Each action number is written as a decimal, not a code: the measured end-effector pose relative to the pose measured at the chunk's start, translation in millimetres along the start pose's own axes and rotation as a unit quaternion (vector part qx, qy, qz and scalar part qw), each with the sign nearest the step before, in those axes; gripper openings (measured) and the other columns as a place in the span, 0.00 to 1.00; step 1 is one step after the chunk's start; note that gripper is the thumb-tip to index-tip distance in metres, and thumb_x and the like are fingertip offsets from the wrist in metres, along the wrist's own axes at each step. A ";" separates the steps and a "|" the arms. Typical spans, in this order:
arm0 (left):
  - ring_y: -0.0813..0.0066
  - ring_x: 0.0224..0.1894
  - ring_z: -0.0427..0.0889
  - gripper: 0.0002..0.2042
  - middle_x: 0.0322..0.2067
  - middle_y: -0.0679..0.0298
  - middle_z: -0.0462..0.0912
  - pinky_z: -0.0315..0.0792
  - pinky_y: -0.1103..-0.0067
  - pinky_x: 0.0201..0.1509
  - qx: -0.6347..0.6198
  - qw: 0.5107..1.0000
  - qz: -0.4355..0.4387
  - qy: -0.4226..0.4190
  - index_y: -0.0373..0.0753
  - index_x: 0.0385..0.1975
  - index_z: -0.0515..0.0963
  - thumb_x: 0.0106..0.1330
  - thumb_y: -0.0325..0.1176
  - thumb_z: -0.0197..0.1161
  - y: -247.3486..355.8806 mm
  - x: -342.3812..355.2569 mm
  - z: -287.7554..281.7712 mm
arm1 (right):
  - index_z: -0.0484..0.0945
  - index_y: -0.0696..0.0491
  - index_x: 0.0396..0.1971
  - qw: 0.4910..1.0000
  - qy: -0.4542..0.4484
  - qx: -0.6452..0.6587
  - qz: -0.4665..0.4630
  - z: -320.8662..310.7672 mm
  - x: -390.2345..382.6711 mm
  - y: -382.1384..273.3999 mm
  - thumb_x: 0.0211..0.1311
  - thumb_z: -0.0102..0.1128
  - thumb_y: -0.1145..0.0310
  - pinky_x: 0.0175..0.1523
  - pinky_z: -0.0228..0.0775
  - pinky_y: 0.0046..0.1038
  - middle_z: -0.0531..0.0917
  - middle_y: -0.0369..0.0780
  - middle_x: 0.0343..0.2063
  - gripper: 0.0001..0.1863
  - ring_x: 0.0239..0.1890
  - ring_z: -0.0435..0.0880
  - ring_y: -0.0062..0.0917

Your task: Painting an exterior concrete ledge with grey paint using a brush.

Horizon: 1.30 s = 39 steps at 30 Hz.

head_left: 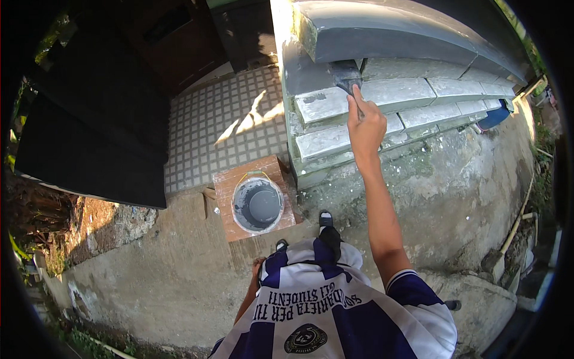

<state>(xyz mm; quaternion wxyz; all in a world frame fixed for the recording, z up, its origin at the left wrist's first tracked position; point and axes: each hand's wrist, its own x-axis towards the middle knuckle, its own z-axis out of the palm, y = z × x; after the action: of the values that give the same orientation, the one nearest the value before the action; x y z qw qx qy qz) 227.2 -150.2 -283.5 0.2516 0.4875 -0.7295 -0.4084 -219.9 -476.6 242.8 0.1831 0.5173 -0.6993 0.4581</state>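
My right hand (366,124) is closed around a paintbrush (347,76), with the arm stretched forward. The brush's wide, dark head rests against the stepped wall, where a patch of dark grey paint (311,76) meets pale, unpainted blocks (399,94). Low beside my body, my left hand (258,265) is only partly visible, and its fingers are too small and covered to make out. A bucket (238,220) of grey paint stands between me and the tiled floor, its thin yellow-gripped handle raised on the far side.
The bucket sits on a brown, paint-spattered wooden box (226,210). Beyond lies a checkered tile floor (209,119) beside a dark panel (89,119). A smooth dark ledge (406,39) overhangs the blocks. Paint specks dot the concrete ground (454,179); a pole (515,236) lies at the right.
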 end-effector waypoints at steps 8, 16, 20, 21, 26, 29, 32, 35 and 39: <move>0.64 0.36 0.76 0.06 0.36 0.59 0.78 0.72 0.72 0.45 -0.190 0.957 -0.200 0.092 0.36 0.33 0.73 0.56 0.26 0.57 48.3 42.5 -39.8 | 0.79 0.48 0.44 0.997 0.021 0.034 -0.072 56.6 -18.9 20.2 0.55 0.59 0.70 0.22 0.60 0.33 0.68 0.40 0.13 0.15 0.15 0.68 0.32; 0.62 0.40 0.78 0.10 0.39 0.61 0.79 0.73 0.69 0.42 -0.363 0.819 -0.420 0.145 0.39 0.38 0.72 0.60 0.35 0.57 99.4 73.6 -44.0 | 0.78 0.47 0.46 0.998 -0.038 0.053 -0.004 10.0 -4.5 -1.4 0.56 0.57 0.69 0.21 0.67 0.32 0.72 0.40 0.16 0.15 0.17 0.75 0.32; 0.72 0.41 0.78 0.06 0.36 0.62 0.79 0.72 0.76 0.43 -0.312 0.871 -0.361 0.115 0.36 0.33 0.74 0.60 0.31 0.58 91.6 77.5 -29.1 | 0.80 0.48 0.44 0.995 0.033 0.078 -0.045 25.3 17.8 -6.9 0.57 0.58 0.71 0.21 0.60 0.31 0.65 0.39 0.12 0.14 0.14 0.66 0.30; 0.72 0.41 0.78 0.06 0.36 0.62 0.79 0.72 0.76 0.43 -0.311 0.872 -0.360 0.116 0.36 0.33 0.74 0.60 0.31 0.58 87.7 75.4 -25.8 | 0.80 0.47 0.44 0.997 0.016 0.058 -0.054 37.9 11.0 -1.0 0.57 0.57 0.71 0.20 0.60 0.30 0.65 0.39 0.12 0.14 0.14 0.66 0.29; 0.74 0.41 0.77 0.04 0.33 0.64 0.79 0.71 0.79 0.45 -0.304 0.861 -0.386 0.135 0.36 0.28 0.74 0.60 0.29 0.58 96.2 80.1 -19.7 | 0.77 0.51 0.48 0.964 -0.173 0.203 -0.009 38.8 -25.0 35.5 0.57 0.58 0.71 0.17 0.56 0.25 0.66 0.36 0.12 0.16 0.11 0.63 0.24; 0.72 0.42 0.77 0.05 0.34 0.62 0.79 0.71 0.75 0.46 -0.354 0.841 -0.376 0.160 0.35 0.30 0.74 0.59 0.29 0.57 109.7 89.4 -19.2 | 0.75 0.55 0.47 0.815 -0.257 0.460 0.241 26.1 -22.7 43.6 0.62 0.54 0.63 0.12 0.50 0.20 0.69 0.33 0.13 0.16 0.09 0.63 0.16; 0.71 0.42 0.77 0.06 0.34 0.62 0.79 0.71 0.73 0.46 -0.386 0.810 -0.407 0.172 0.35 0.32 0.74 0.59 0.29 0.58 108.7 89.7 -17.3 | 0.75 0.57 0.42 0.632 -0.305 0.612 0.365 -11.8 15.6 18.8 0.66 0.49 0.59 0.14 0.41 0.13 0.65 0.30 0.14 0.16 0.11 0.56 0.07; 0.70 0.42 0.77 0.07 0.35 0.61 0.79 0.72 0.71 0.46 -0.389 0.807 -0.411 0.166 0.35 0.34 0.74 0.58 0.30 0.58 107.5 95.6 -15.8 | 0.72 0.55 0.33 0.615 -0.274 0.654 0.346 6.0 32.6 6.5 0.67 0.45 0.55 0.13 0.40 0.13 0.63 0.29 0.13 0.17 0.10 0.53 0.07; 0.69 0.43 0.77 0.08 0.35 0.62 0.79 0.72 0.72 0.46 -0.370 0.815 -0.415 0.163 0.35 0.35 0.74 0.59 0.30 0.58 113.4 104.9 -13.1 | 0.70 0.54 0.28 0.628 -0.274 0.657 0.315 32.0 34.7 7.2 0.67 0.43 0.52 0.14 0.39 0.13 0.61 0.27 0.13 0.19 0.10 0.52 0.07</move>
<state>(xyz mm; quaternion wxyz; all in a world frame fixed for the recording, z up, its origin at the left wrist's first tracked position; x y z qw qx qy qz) 138.1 -229.3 -184.2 0.3356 0.6734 -0.2002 -0.6276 -233.1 -522.2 248.4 -0.5605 0.3505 -0.3512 0.6631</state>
